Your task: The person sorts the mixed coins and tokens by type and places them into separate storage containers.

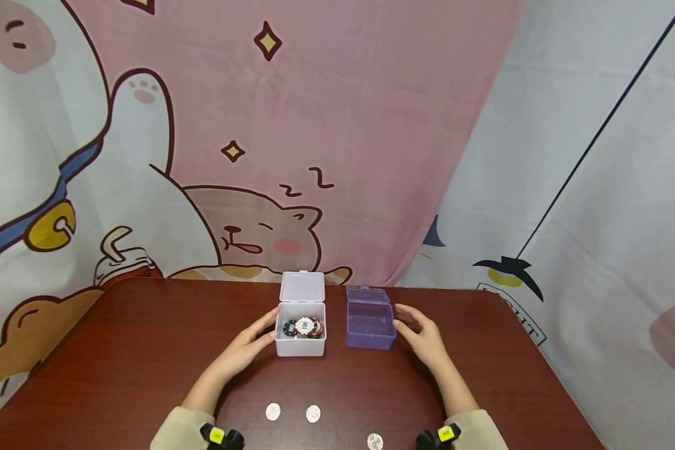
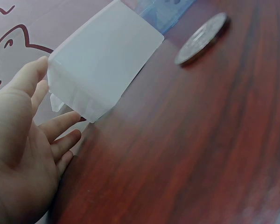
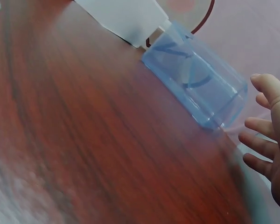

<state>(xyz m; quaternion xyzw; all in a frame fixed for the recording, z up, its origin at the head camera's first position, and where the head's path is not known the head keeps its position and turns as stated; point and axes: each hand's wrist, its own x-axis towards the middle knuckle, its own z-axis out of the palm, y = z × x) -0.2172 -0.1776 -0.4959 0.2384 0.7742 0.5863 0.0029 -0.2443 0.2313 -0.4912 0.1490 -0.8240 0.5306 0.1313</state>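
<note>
A white box stands on the table with its lid raised at the back and several poker chips inside. My left hand is at its left side, fingertips right at the wall; the left wrist view shows the fingers loosely extended beside the box. To the right of it stands a clear blue-purple box, lid tipped back, with nothing seen inside. My right hand is at that box's right side, fingers spread; in the right wrist view a small gap shows between the fingertips and the blue box.
Three pale round pieces lie on the near part of the brown table: a left disc, a middle disc and a right disc. A printed cloth hangs behind the table's far edge.
</note>
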